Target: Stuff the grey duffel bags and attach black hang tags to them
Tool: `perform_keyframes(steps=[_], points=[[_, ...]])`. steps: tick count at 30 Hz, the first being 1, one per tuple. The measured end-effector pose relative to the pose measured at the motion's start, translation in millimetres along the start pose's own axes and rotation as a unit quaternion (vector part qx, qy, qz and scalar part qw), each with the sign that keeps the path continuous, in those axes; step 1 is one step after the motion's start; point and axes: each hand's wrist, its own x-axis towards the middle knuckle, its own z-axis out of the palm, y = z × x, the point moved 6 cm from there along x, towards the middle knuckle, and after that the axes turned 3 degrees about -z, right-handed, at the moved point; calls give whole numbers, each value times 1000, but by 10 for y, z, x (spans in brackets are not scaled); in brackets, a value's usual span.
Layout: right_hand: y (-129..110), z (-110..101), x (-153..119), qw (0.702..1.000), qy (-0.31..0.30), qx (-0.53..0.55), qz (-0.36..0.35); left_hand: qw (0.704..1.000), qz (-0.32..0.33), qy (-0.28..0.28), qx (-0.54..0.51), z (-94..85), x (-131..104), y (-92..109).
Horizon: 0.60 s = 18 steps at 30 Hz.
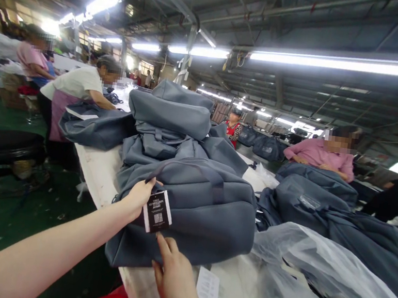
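Note:
A grey-blue duffel bag (207, 223) lies on its side in front of me on the table. My left hand (140, 196) is closed around a dark strap at the bag's near left side. A black hang tag (158, 212) with white print and a square code hangs right beside that hand, against the bag. Below the tag is my right hand (173, 270), its index finger stretched up to the tag's lower edge and its thumb apart. Whether that fingertip touches the tag I cannot tell. More grey-blue bags (170, 111) are piled directly behind.
Clear plastic wrapping (342, 285) and more bags (310, 198) lie at the right. A printed sheet (207, 287) rests on the white table (98, 177) near me. A black round stool (3, 147) stands at left. Co-workers handle bags on both sides.

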Motion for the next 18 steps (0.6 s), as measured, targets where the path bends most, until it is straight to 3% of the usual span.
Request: perform_keyframes(steps=[4,9,15,18], points=[[41,-14,-148,993,-46,109,-2,1000,-1,-1,10,11,5,4],[12,-37,-277,953,-138,268,27,1000,0,-1,13,39,-18,1],[-344,189,-178,872,-238,426,-28,1000,5,25,-13,123,-158,-95],[-501,331,-103,854,-258,447,-58,999,12,25,-20,116,-219,-102]])
